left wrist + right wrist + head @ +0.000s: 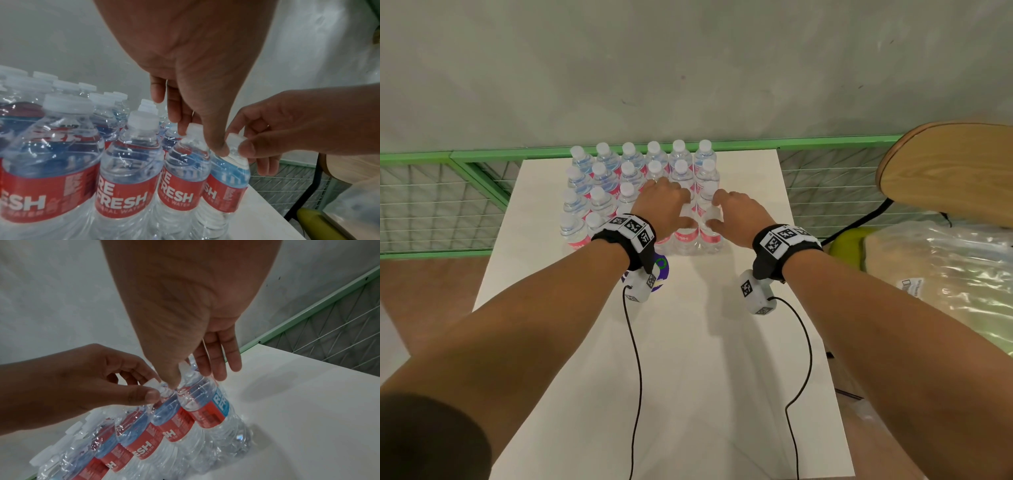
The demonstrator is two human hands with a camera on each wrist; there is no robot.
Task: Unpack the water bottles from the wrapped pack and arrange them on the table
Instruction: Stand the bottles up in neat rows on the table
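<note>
I see the white table [739, 342] carrying the wrapped pack [599, 192] of water bottles, upright with white caps and red labels, set at the table's far end against the green wire fence [441, 192], with a wooden chair [955, 171] and a clear plastic bag [955, 274] off the table's right edge. My left hand [664, 205] is over the pack's near right part, thumb and fingers pinching the neck of one bottle [183, 172] under its cap. My right hand [736, 212] is just beside it at the pack's near right corner, thumb and forefinger pinching the cap of the corner bottle [228, 181], remaining fingers [224, 353] straight.
</note>
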